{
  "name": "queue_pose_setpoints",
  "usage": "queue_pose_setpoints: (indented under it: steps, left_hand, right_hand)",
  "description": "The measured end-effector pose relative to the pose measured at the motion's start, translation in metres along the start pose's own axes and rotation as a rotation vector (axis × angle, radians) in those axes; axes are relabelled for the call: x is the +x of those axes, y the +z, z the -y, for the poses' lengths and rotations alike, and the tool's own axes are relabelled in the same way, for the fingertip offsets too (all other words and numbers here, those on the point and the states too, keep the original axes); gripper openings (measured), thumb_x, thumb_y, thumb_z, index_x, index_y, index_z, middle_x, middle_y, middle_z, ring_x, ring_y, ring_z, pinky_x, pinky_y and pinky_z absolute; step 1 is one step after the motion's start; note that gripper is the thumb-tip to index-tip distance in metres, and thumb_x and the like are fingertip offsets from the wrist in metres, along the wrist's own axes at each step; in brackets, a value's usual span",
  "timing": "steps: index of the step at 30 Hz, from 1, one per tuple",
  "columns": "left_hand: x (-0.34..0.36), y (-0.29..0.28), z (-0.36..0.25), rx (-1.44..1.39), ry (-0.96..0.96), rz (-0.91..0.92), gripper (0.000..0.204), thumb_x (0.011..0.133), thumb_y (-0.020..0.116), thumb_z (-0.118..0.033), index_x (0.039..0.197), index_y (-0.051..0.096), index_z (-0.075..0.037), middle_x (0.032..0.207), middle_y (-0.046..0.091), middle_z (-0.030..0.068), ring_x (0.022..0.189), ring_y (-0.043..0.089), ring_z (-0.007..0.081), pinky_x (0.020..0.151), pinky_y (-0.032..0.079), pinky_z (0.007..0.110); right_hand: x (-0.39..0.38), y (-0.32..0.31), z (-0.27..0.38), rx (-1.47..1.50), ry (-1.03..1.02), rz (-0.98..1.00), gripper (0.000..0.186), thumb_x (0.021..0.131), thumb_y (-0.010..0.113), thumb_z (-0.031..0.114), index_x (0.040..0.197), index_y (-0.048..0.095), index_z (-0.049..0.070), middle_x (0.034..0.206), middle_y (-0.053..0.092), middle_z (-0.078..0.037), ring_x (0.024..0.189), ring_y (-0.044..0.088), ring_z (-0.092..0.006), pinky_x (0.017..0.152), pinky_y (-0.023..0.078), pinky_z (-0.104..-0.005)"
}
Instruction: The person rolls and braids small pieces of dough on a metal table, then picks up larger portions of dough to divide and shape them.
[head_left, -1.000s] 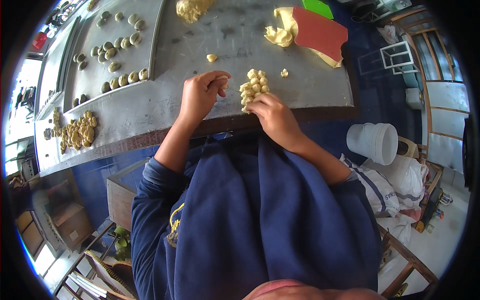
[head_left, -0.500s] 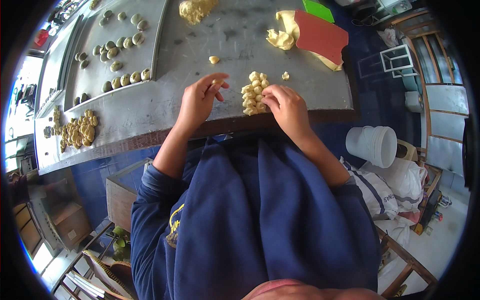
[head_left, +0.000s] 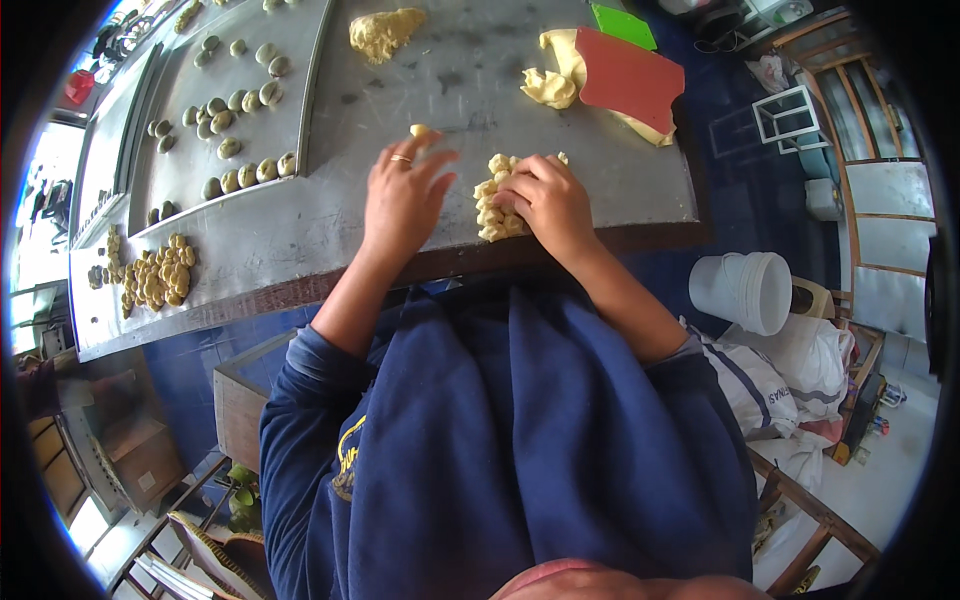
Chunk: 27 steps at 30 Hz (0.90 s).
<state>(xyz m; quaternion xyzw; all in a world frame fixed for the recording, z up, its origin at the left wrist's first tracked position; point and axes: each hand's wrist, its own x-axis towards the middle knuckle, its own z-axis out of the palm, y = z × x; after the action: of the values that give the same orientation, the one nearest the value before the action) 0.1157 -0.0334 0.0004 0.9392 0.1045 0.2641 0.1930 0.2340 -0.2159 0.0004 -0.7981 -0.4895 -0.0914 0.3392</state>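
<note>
On the metal table, my left hand (head_left: pixel 403 198) has its fingers spread, with a ring on one of them. A small pale-yellow dough piece (head_left: pixel 420 130) is right at its fingertips, partly covered by them. My right hand (head_left: pixel 548 205) is curled over a cluster of small dough lumps (head_left: pixel 490 215) near the table's front edge. Its thumb and fingers close on a lump at the right side of the cluster, and the hand covers part of the pile.
A larger dough mass (head_left: pixel 385 35) sits at the back. A red sheet (head_left: pixel 632 85) covers more dough (head_left: pixel 550 88), beside a green scraper (head_left: pixel 624 27). Round dough balls lie on a tray (head_left: pixel 300 120) at left; more lumps (head_left: pixel 160 275) sit before it. A white bucket (head_left: pixel 735 290) stands at right.
My left hand has moved forward to the lone dough piece, its fingers spreading from a pinch. My right hand has shifted left, further over the cluster. The view has shifted slightly.
</note>
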Motion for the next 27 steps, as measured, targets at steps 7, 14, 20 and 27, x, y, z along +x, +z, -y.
queue_pose_setpoints:
  steps: [7, 14, 20, 27]
  left_hand:
    - [-0.001, 0.022, -0.019, -0.149, -0.006, 0.284, 0.022, 0.085, 0.069, -0.022, 0.104, 0.069, -0.012, 0.112, 0.063, 0.0041, 0.11, 0.055, 0.0267, 0.097, 0.043, 0.04]
    - [0.006, 0.008, -0.025, -0.383, -0.184, 0.388, 0.032, 0.078, 0.074, -0.014, 0.107, 0.062, -0.01, 0.091, 0.066, 0.0071, 0.091, 0.061, 0.029, 0.085, 0.048, 0.039]
    - [0.0, -0.006, -0.008, -0.506, -0.224, 0.206, 0.023, 0.077, 0.075, -0.007, 0.1, 0.07, -0.006, 0.094, 0.066, 0.0069, 0.087, 0.063, 0.0202, 0.072, 0.051, 0.032]
    - [-0.007, -0.026, -0.01, -0.783, -0.655, 0.188, 0.011, 0.092, 0.063, -0.008, 0.097, 0.07, -0.001, 0.081, 0.071, 0.0065, 0.069, 0.064, 0.0107, 0.062, 0.05, 0.026]
  right_hand:
    - [0.004, -0.033, -0.063, -0.222, 0.153, 0.077, 0.014, 0.079, 0.073, 0.014, 0.093, 0.076, 0.012, 0.097, 0.07, -0.003, 0.088, 0.062, -0.0252, 0.077, 0.052, -0.0367]
    - [-0.009, -0.031, -0.048, -0.14, 0.204, 0.134, 0.011, 0.081, 0.071, 0.008, 0.091, 0.071, 0.007, 0.094, 0.068, -0.008, 0.087, 0.063, -0.0297, 0.075, 0.052, -0.0386]
    - [0.013, -0.019, -0.014, 0.179, 0.076, 0.023, 0.008, 0.083, 0.07, 0.006, 0.09, 0.068, 0.002, 0.093, 0.068, -0.007, 0.083, 0.066, -0.029, 0.072, 0.053, -0.0346]
    - [0.021, -0.003, -0.007, -0.044, -0.013, 0.232, 0.006, 0.084, 0.067, 0.006, 0.089, 0.064, 0.005, 0.086, 0.064, -0.008, 0.086, 0.061, -0.0284, 0.075, 0.051, -0.0398]
